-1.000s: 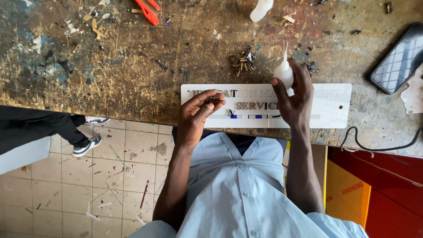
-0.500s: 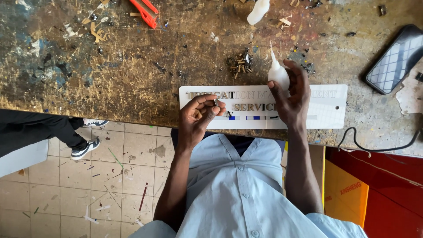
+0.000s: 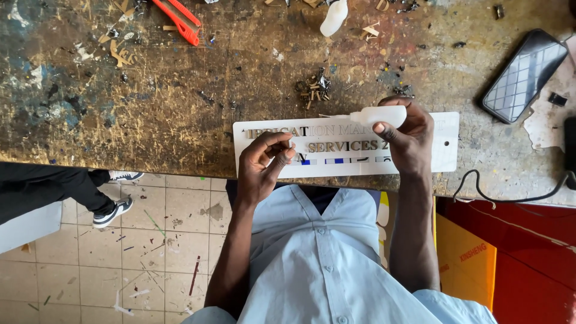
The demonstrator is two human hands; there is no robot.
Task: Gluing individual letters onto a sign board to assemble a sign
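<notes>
- Hands work over a white sign [image 3: 447,141] lying flat at the near edge of a paint-stained counter [image 3: 150,108].
- Right hand [image 3: 408,135] grips a small white bottle [image 3: 378,116], tipped sideways, nozzle pointing left above the sign.
- Left hand [image 3: 264,162] pinches a tiny piece between thumb and fingertips, just over the sign's left part; the piece is too small to identify.
- Phone [image 3: 524,75] rests at the far right, red cutter [image 3: 180,21] at the top, a second bottle [image 3: 333,17] near it, a black cable [image 3: 510,195] by the edge.
</notes>
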